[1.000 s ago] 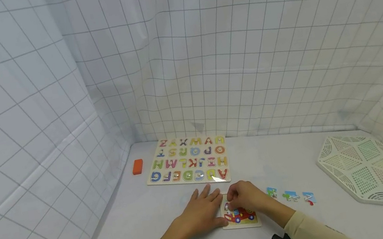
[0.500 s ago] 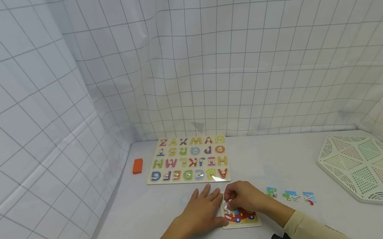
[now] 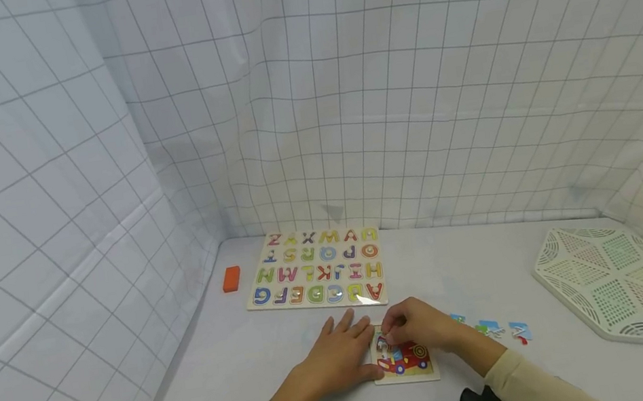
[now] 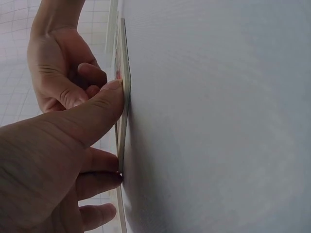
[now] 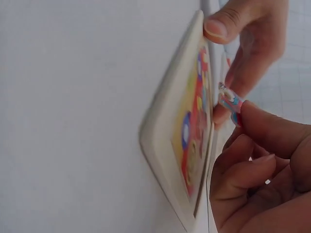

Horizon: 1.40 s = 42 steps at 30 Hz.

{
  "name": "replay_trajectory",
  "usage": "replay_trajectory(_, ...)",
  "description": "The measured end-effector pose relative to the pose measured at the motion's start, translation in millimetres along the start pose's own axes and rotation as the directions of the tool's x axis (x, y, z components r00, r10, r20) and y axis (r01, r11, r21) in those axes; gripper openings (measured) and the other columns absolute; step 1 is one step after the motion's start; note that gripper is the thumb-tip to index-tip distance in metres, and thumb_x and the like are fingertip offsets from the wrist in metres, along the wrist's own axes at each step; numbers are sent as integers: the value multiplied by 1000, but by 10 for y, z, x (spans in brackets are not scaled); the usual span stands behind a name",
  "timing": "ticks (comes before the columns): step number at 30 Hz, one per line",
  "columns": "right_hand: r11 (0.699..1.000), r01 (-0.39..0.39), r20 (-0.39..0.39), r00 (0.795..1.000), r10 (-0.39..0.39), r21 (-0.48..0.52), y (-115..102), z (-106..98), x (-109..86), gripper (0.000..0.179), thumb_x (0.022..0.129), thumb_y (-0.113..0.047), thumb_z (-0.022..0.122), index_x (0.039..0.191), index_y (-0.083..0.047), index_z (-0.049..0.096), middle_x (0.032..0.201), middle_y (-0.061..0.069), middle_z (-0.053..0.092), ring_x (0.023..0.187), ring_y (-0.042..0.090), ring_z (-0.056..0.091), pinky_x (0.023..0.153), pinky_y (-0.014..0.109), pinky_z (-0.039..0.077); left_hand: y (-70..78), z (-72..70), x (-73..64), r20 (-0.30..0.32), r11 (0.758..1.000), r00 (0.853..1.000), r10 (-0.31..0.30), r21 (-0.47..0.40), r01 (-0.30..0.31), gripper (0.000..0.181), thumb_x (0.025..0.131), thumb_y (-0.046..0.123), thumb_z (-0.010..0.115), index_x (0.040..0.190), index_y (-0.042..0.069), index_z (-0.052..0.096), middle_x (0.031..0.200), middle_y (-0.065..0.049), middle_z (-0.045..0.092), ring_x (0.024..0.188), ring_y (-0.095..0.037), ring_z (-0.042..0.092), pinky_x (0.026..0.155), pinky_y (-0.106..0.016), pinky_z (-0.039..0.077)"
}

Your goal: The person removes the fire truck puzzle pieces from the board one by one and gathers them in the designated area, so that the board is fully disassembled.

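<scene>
A small wooden jigsaw board (image 3: 408,379) with a red vehicle picture lies on the table, its upper part partly bare. My left hand (image 3: 334,357) rests along its left side, fingers spread, with the thumb on the lower left corner. Over the upper half of the board is my right hand (image 3: 424,327). In the right wrist view, its thumb and finger pinch a small colourful jigsaw piece (image 5: 230,100), tilted and held just above the board. To the right, several loose blue jigsaw pieces (image 3: 520,330) lie on the table, some partly hidden by the right forearm.
A wooden alphabet board (image 3: 312,306) lies behind the hands, with an orange block (image 3: 231,279) to its left. At the right is a white patterned panel (image 3: 609,297). Grid-lined white cloth (image 3: 408,113) walls the back and sides.
My right hand has shifted slightly right and away from me over the board, uncovering more of the vehicle picture, and its forearm now covers part of the loose pieces. The left hand has stayed put.
</scene>
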State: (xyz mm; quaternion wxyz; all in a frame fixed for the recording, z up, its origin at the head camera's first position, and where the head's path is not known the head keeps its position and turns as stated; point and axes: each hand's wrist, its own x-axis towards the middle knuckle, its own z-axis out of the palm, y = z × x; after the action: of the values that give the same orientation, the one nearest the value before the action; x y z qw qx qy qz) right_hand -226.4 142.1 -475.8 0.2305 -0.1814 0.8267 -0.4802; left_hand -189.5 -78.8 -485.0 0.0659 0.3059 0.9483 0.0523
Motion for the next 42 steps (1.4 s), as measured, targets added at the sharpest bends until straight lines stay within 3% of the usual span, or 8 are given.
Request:
replay_trajectory(8, 997, -34, -57, 998, 38, 64, 52, -369, -197, 15, 97, -22, 70, 100, -7, 71, 86, 3, 62, 73, 19, 50, 52, 26, 39, 7, 13, 10, 4, 1000, 1000, -10, 10, 10, 81, 87, 67, 66, 149, 16, 53, 158, -1, 46, 153, -33, 30, 118, -61, 30)
replay_trajectory(15, 991, -61, -110, 991, 74, 118, 208, -746, -554, 24, 100, -26, 66, 105, -3, 68, 93, 7, 64, 77, 21, 52, 55, 26, 42, 7, 16, 10, 5, 1000, 1000, -13, 15, 13, 82, 87, 67, 66, 150, 16, 52, 159, -1, 45, 153, -33, 29, 118, -61, 30)
replay_trajectory(21, 984, -108, -111, 986, 124, 141, 404, -941, -856, 29, 99, -30, 67, 108, -2, 67, 80, 3, 55, 61, 15, 44, 47, 24, 34, 10, -5, -3, 5, 1000, 1000, -17, 10, 17, 81, 88, 66, 66, 150, 16, 52, 159, -1, 45, 153, -33, 29, 119, -61, 29)
replay_trajectory(26, 983, -117, -83, 988, 129, 141, 527, -948, -974, 28, 97, -27, 69, 107, 0, 69, 76, 2, 54, 60, 12, 43, 47, 22, 33, 15, -18, -4, 8, 1000, 1000, -17, 15, 17, 81, 89, 66, 65, 150, 15, 52, 159, -2, 44, 153, -33, 29, 119, -60, 29)
replay_trajectory(33, 990, -100, -73, 992, 107, 99, 610, -709, -927, 23, 90, -22, 77, 98, -2, 71, 77, 1, 61, 64, 11, 49, 51, 21, 39, 15, -33, -15, 8, 1000, 1000, -11, 18, 11, 81, 89, 66, 65, 150, 14, 52, 159, -2, 45, 153, -33, 30, 118, -60, 30)
replay_trajectory(38, 996, -76, -82, 994, 79, 41, 615, -578, -895, 18, 88, -17, 78, 93, -2, 68, 77, 1, 60, 68, 11, 51, 57, 20, 44, 26, -53, -23, 11, 1000, 1000, -13, 16, 13, 81, 88, 65, 66, 149, 14, 52, 158, -2, 46, 152, -33, 30, 118, -60, 30)
replay_trajectory(42, 995, -68, -125, 990, 60, -66, 590, -519, -900, 16, 86, -16, 80, 88, -6, 68, 76, 0, 61, 69, 12, 53, 58, 21, 43, 36, -66, -24, 17, 1000, 1000, -17, 11, 16, 81, 88, 65, 67, 150, 15, 52, 159, -2, 46, 153, -33, 30, 118, -60, 30)
